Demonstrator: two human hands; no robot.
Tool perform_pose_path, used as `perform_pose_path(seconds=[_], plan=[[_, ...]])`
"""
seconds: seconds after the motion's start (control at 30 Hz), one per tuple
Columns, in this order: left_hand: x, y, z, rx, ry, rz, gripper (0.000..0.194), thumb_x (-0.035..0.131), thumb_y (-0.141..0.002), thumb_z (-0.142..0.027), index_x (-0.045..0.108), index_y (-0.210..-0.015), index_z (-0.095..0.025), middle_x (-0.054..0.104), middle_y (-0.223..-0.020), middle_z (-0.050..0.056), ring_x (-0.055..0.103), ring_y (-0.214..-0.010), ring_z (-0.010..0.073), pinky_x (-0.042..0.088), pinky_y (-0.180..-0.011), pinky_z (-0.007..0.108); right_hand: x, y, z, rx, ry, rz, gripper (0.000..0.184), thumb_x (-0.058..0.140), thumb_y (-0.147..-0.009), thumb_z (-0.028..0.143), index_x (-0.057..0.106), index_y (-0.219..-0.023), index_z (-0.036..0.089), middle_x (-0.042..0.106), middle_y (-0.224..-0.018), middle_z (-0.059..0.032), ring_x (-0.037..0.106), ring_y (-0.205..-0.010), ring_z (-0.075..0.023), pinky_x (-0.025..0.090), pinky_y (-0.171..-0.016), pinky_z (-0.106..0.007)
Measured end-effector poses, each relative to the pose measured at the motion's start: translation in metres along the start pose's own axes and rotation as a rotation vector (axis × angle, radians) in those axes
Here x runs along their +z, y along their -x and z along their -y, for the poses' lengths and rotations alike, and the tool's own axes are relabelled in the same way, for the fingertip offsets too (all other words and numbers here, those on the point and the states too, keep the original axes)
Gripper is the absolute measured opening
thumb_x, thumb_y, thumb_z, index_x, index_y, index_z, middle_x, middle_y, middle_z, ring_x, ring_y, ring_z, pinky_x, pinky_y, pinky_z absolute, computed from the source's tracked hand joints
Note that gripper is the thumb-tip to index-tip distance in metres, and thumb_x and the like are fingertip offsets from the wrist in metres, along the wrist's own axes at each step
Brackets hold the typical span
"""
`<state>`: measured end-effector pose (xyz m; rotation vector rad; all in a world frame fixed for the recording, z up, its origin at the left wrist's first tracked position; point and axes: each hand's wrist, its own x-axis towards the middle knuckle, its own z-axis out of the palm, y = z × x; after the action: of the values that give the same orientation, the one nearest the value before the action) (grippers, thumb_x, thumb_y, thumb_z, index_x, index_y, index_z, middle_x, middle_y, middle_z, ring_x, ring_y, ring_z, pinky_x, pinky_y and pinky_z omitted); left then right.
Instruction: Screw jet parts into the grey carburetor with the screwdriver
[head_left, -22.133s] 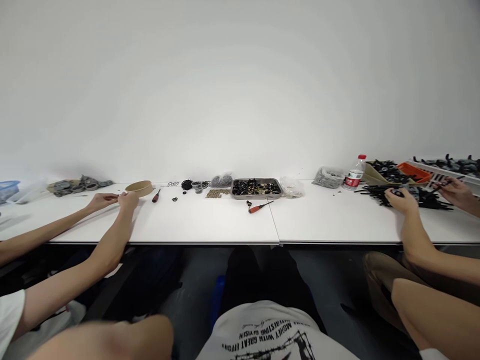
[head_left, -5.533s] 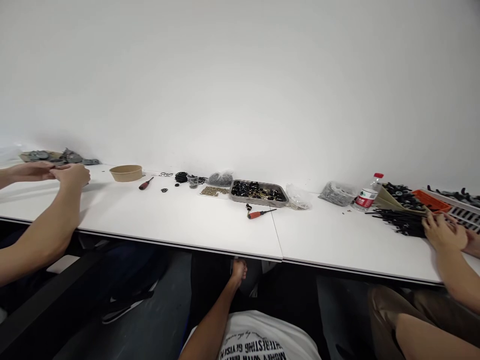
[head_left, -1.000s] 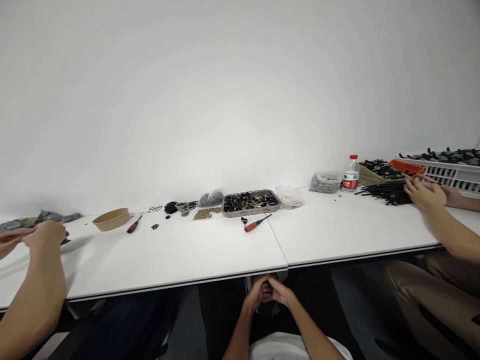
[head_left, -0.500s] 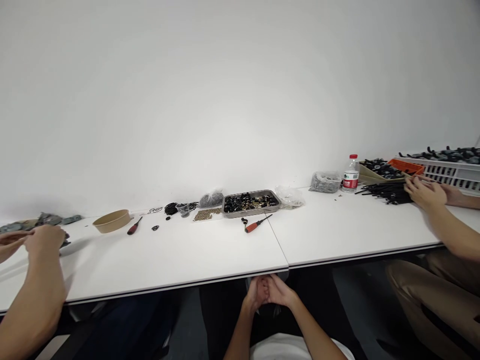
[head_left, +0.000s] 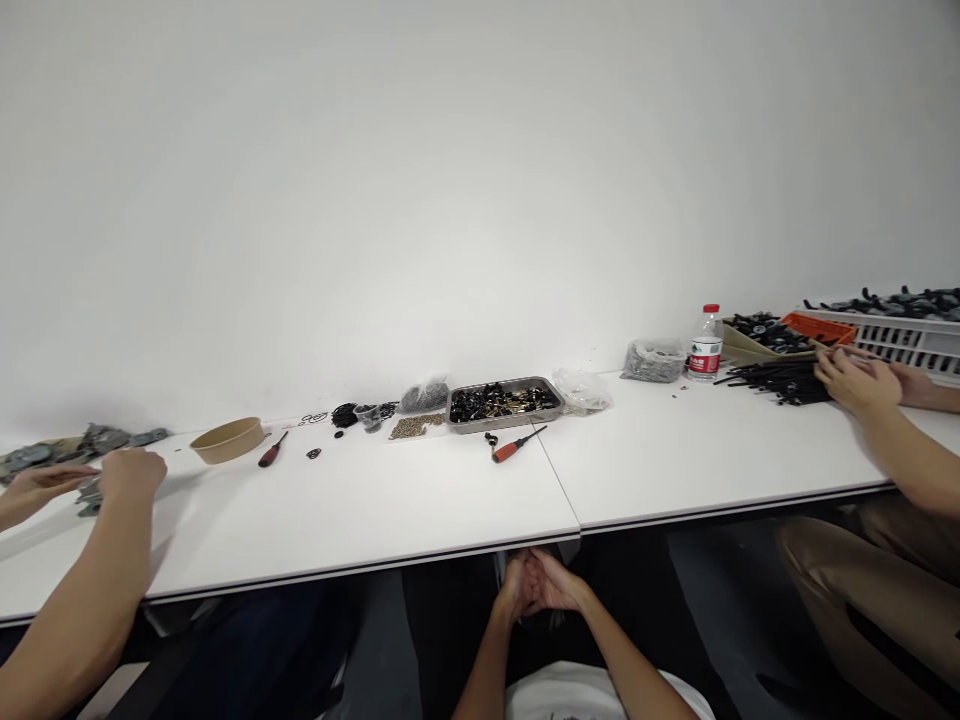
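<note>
Below the front edge of the table, my left hand (head_left: 517, 588) and my right hand (head_left: 553, 580) are clasped together over my lap. Their fingers are curled against each other, and no object shows between them. Beyond the edge lies a red-handled screwdriver (head_left: 510, 450), with a small black and brass-coloured part (head_left: 491, 442) beside its handle. Behind these stands a metal tray (head_left: 504, 425) of black and brass-coloured parts. A flat heap of small brass-coloured pieces (head_left: 416, 427) sits left of the tray.
At left, a co-worker's hands (head_left: 133, 472) handle a grey part near a cardboard bowl (head_left: 226, 443) and another screwdriver (head_left: 272, 452). At right, a co-worker's hand (head_left: 859, 382) is over black rods (head_left: 776, 383). A water bottle (head_left: 705, 350) and white crate (head_left: 911, 347) stand there.
My hands stay clasped below the table edge. The left co-worker's hands have shifted right, and more of the grey part shows. The view has moved slightly.
</note>
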<state>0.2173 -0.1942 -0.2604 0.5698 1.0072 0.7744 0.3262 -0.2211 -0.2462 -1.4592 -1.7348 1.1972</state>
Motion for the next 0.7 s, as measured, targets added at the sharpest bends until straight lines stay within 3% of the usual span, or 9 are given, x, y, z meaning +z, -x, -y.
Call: perform_pose_path(seconds=[0.23, 0.43, 0.7], plan=[[-0.001, 0.002, -0.001, -0.045, -0.028, 0.021, 0.042, 0.048, -0.094, -0.053, 0.061, -0.096, -0.014, 0.055, -0.072, 0.0, 0.052, -0.06, 0.0104, 0.045, -0.06, 0.025, 0.009, -0.016, -0.028, 0.035, -0.352, 0.122, 0.068, 0.021, -0.099, 0.059, 0.079, -0.09, 0.024, 0.074, -0.09, -0.0212, 0.072, -0.073, -0.0255, 0.045, -0.059, -0.041], [0.0, 0.002, 0.0, -0.057, -0.031, 0.004, 0.043, 0.043, -0.096, -0.052, 0.06, -0.093, -0.013, 0.053, -0.067, -0.002, 0.046, -0.054, 0.008, 0.04, -0.053, 0.022, 0.016, -0.03, -0.051, 0.026, -0.524, 0.243, 0.066, 0.022, -0.097, 0.06, 0.077, -0.083, 0.026, 0.074, -0.095, -0.0212, 0.072, -0.074, -0.0273, 0.045, -0.059, -0.045], [0.0, 0.001, 0.001, -0.035, 0.077, 0.017, 0.035, 0.043, -0.095, -0.041, 0.063, -0.083, -0.014, 0.052, -0.055, 0.002, 0.047, -0.047, 0.0133, 0.037, -0.047, 0.025, 0.021, -0.042, -0.072, 0.01, -0.658, 0.22, 0.059, 0.034, -0.092, 0.062, 0.076, -0.075, 0.024, 0.073, -0.086, -0.0238, 0.071, -0.069, -0.0307, 0.041, -0.054, -0.044]])
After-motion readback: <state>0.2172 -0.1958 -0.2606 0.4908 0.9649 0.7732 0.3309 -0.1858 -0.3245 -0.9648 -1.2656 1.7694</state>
